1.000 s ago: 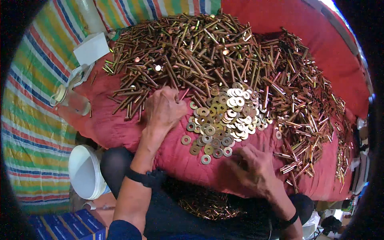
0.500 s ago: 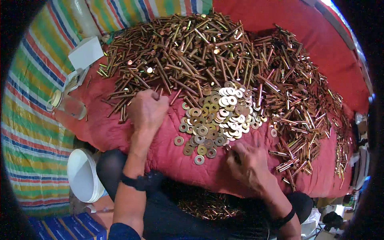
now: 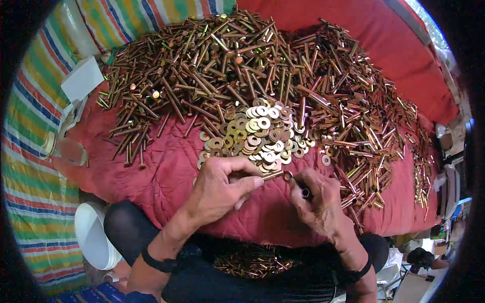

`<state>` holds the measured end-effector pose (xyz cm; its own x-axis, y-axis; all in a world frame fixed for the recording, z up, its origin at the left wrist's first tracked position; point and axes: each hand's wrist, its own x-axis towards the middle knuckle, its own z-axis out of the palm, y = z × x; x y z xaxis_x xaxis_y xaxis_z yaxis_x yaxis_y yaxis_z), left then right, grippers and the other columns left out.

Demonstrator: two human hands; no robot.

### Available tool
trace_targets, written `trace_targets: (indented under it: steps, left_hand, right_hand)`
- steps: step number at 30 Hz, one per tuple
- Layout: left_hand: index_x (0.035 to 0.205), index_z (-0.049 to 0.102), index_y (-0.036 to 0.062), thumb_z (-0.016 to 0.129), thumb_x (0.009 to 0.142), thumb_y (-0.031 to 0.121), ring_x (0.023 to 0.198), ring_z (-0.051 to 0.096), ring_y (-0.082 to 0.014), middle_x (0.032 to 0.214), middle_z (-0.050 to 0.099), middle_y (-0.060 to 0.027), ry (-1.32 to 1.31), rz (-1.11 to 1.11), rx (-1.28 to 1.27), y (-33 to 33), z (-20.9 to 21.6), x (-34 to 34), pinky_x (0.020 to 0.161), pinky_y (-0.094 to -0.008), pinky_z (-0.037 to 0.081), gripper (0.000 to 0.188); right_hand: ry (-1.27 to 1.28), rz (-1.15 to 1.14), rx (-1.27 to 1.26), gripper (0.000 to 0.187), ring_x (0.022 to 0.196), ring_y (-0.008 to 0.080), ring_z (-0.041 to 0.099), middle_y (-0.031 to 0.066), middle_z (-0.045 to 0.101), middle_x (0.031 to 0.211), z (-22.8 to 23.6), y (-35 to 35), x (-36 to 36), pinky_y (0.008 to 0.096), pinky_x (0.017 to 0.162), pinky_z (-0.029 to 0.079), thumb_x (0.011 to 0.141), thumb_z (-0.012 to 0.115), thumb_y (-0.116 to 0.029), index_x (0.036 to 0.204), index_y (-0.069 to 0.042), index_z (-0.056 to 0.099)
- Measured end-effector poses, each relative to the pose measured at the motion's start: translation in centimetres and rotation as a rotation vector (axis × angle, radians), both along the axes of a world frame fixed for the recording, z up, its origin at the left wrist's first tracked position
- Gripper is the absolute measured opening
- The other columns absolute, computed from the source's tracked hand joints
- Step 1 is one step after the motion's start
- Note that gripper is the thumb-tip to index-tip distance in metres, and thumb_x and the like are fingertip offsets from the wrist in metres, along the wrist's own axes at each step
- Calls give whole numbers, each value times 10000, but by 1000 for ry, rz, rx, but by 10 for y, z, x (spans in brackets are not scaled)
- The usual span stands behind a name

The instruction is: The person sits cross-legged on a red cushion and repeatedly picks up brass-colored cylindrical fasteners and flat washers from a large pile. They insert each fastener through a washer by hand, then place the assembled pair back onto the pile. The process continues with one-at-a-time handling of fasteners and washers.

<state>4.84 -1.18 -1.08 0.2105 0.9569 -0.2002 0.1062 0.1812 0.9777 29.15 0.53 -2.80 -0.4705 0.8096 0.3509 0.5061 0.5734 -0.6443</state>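
My left hand (image 3: 222, 191) pinches a brass-coloured bolt (image 3: 273, 175) between thumb and fingers, its shaft pointing right. Facing it, my right hand (image 3: 319, 202) is closed, with a flat washer (image 3: 287, 175) at its fingertips. The bolt's tip is close to the washer; whether they touch, I cannot tell. A round, hollow end of a metal tube (image 3: 305, 193) shows inside the curled right fingers. Just beyond both hands lies a heap of washers (image 3: 247, 134).
A large heap of bolts (image 3: 192, 65) covers the far side of the red cloth (image 3: 166, 187). Metal sleeves (image 3: 371, 136) are piled on the right. At left are a white box (image 3: 82, 79), a clear jar (image 3: 69, 151) and white tubs (image 3: 93, 237). More metal pieces (image 3: 255, 265) lie in my lap.
My left hand has come from the bolt heap toward my right hand, now with a bolt in it. A washer now shows at my right fingertips. The whole view has shifted slightly.
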Motion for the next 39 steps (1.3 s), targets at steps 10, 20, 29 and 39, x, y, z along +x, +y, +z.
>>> trace_targets:
  steps: [10,20,29,39]
  left_hand:
    - [972,745,23,800,861,28,756,694,-279,804,675,-125,372,25,760,-11,-25,24,658,-351,511,124]
    - [982,787,-20,793,910,46,599,652,-87,844,751,-53,-75,22,96,-7,-13,7,540,-231,510,98]
    - [973,758,-16,735,984,154,558,600,-52,764,696,-26,-281,-94,-103,-11,-13,3,495,-212,443,172]
    - [1207,684,-47,475,1104,468,787,742,-170,968,761,-127,-824,-116,-607,-19,-34,33,616,-290,596,565]
  right_hand:
    - [-179,54,-48,191,666,375,656,159,621,813,12,-7,1,461,589,526,852,745,-121,886,-19,587]
    - [-205,124,-12,293,800,375,670,179,631,973,34,0,27,443,673,545,884,728,-66,1165,8,693]
    - [-24,243,31,369,841,297,717,124,718,1013,33,-2,22,393,681,562,751,826,-6,1098,-12,700]
    - [21,417,365,400,986,330,691,152,684,1099,23,-18,-10,412,794,597,749,732,-113,1126,13,686]
